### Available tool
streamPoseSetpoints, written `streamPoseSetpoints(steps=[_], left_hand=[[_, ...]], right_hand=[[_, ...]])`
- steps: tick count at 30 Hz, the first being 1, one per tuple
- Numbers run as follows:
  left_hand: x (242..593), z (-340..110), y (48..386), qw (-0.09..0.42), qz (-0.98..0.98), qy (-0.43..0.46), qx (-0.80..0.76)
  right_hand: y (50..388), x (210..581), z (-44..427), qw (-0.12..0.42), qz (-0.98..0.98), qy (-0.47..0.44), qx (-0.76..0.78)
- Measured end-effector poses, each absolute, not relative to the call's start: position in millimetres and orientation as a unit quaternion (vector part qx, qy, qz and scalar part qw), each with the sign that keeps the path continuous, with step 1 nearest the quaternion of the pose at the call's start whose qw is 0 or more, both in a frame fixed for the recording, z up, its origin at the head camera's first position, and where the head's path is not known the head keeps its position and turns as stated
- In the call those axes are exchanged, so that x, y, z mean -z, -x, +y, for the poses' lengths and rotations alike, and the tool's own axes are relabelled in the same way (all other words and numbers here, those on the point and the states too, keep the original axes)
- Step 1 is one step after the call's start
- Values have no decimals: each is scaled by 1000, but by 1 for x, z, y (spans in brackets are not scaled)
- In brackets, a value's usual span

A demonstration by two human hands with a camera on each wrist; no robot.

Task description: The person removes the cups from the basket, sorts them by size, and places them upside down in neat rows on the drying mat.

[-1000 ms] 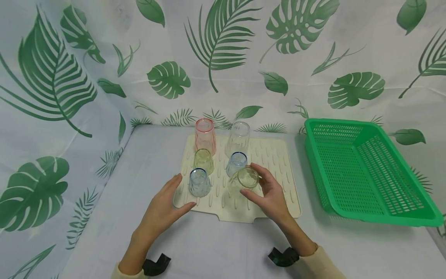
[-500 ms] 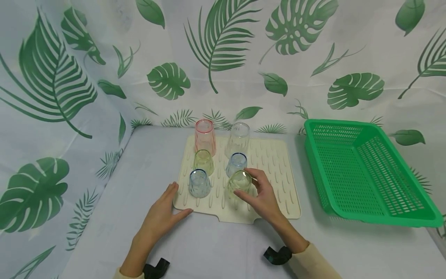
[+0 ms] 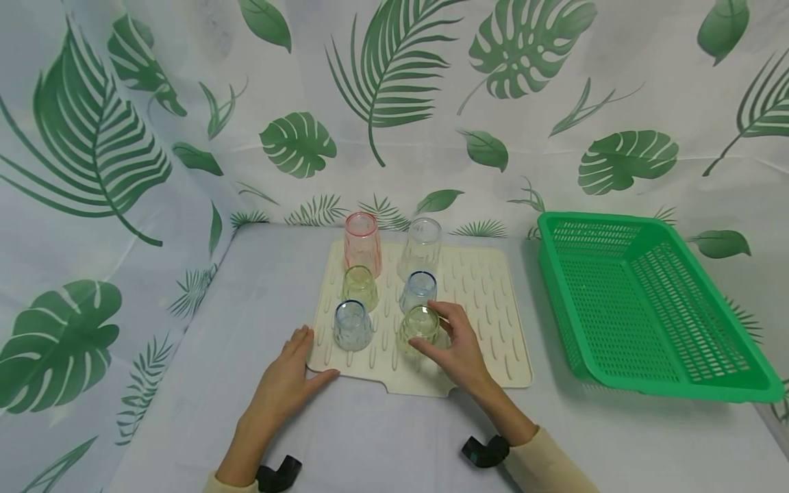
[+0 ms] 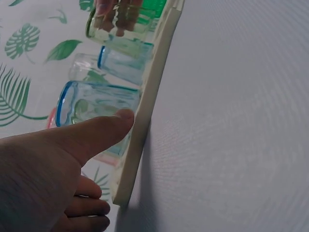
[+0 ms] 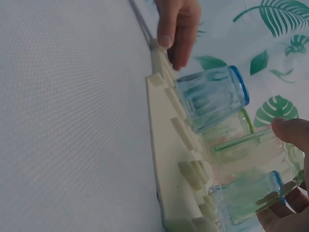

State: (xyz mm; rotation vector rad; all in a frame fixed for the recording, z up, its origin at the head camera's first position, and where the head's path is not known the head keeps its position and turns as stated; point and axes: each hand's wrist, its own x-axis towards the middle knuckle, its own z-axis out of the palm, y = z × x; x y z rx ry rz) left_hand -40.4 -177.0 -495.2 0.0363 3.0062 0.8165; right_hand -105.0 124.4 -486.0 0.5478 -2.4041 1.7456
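Observation:
My right hand (image 3: 459, 352) grips a pale green drinking glass (image 3: 419, 332) between thumb and fingers, at the front of a cream drying mat (image 3: 474, 308). Whether its base touches the mat I cannot tell. Just behind it is a small blue-ringed glass (image 3: 418, 294). My left hand (image 3: 277, 390) lies at the mat's front left corner, thumb spread from straight fingers, holding nothing. Nearest to it stands another blue-ringed glass (image 3: 353, 327); in the left wrist view the thumb partly covers this blue glass (image 4: 96, 99).
Behind these stand a small yellow-green glass (image 3: 360, 291), a tall red-ringed glass (image 3: 363, 250) and a tall clear glass (image 3: 422, 250). A green plastic basket (image 3: 557, 322) sits on the right of the white-covered table (image 3: 382, 445). A leaf-patterned cloth (image 3: 394, 178) hangs behind.
My right hand has moved the pale green glass left and down toward the mat, in front of the blue-ringed glass. My left hand has drawn slightly back to the left.

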Motion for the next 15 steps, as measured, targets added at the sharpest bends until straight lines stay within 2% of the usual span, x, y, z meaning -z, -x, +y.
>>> streamPoseSetpoints(steps=[15], left_hand=[[498,-178,41,32,964,-8,-263]], right_hand=[[109,497,124,59,-811,-168,-557]])
